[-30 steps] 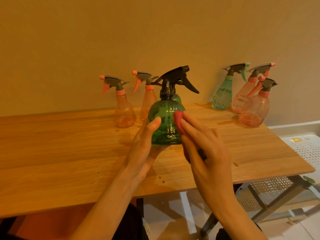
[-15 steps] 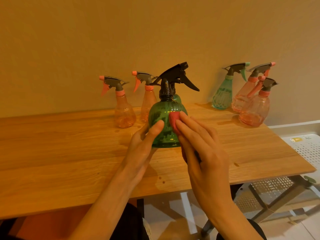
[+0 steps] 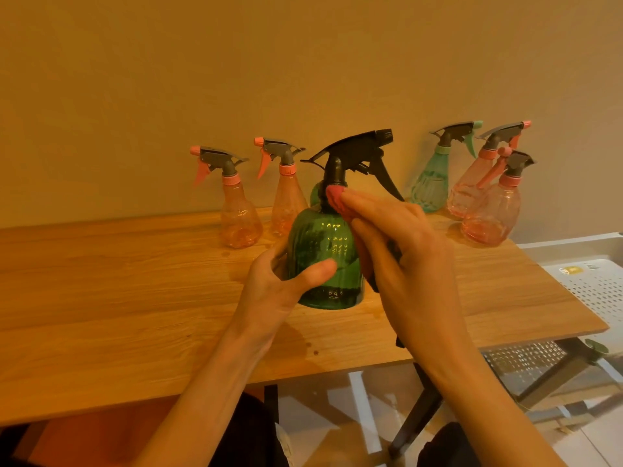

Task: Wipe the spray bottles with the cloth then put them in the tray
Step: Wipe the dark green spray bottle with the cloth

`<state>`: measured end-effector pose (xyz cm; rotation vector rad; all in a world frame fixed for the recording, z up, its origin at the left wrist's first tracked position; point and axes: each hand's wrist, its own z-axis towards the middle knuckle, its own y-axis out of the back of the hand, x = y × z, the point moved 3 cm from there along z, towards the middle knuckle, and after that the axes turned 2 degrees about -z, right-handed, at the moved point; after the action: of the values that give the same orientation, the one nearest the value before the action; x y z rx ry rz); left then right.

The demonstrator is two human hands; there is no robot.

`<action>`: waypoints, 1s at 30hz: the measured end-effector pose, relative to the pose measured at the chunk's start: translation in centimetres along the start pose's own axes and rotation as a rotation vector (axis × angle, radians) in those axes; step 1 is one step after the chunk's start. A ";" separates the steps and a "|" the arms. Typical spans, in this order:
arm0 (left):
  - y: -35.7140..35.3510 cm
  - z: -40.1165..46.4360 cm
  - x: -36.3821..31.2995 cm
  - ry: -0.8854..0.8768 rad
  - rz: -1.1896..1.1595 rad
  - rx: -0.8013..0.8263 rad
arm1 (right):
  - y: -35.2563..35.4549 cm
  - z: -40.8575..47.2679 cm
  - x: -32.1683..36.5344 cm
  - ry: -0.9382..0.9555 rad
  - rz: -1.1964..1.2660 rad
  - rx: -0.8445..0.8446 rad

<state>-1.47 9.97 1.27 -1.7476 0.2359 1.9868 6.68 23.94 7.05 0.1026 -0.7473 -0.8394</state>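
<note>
- Green spray bottle (image 3: 325, 261), dark trigger head: centre of the frame, upright, held at or just above the wooden table (image 3: 135, 298); whether its base touches the top cannot be told.
- Axis and heading: long axis vertical; nozzle points toward the right of the frame, trigger lever slanting down-right.
- Left hand (image 3: 283, 291): wrapped round the lower body, thumb across the front, fingers behind.
- Right hand (image 3: 397, 251): fingers nearly straight, pressing a red cloth (image 3: 335, 197) against the neck and shoulder of the bottle; the palm side is hidden.
- Handling, as judged: rigid ribbed plastic, apparently empty and so light; glossy and likely slippery if damp. The wide lower body gives the steadiest hold; the neck under the trigger suits carrying.
- Others awaiting wiping: two orange bottles (image 3: 241, 210) behind at centre-left; a teal bottle (image 3: 431, 183) and two pink bottles (image 3: 488, 210) at centre-right.
- White perforated tray (image 3: 600, 291): right edge of the frame, below table level.
</note>
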 end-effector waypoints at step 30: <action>-0.3 0.2 0.0 0.056 -0.055 -0.081 | -1.3 -3.4 -0.4 0.002 0.042 -0.089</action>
<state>-1.51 10.31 1.33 -1.8414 0.1265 1.9356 7.86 22.67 3.81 0.0082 -0.7071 -0.8311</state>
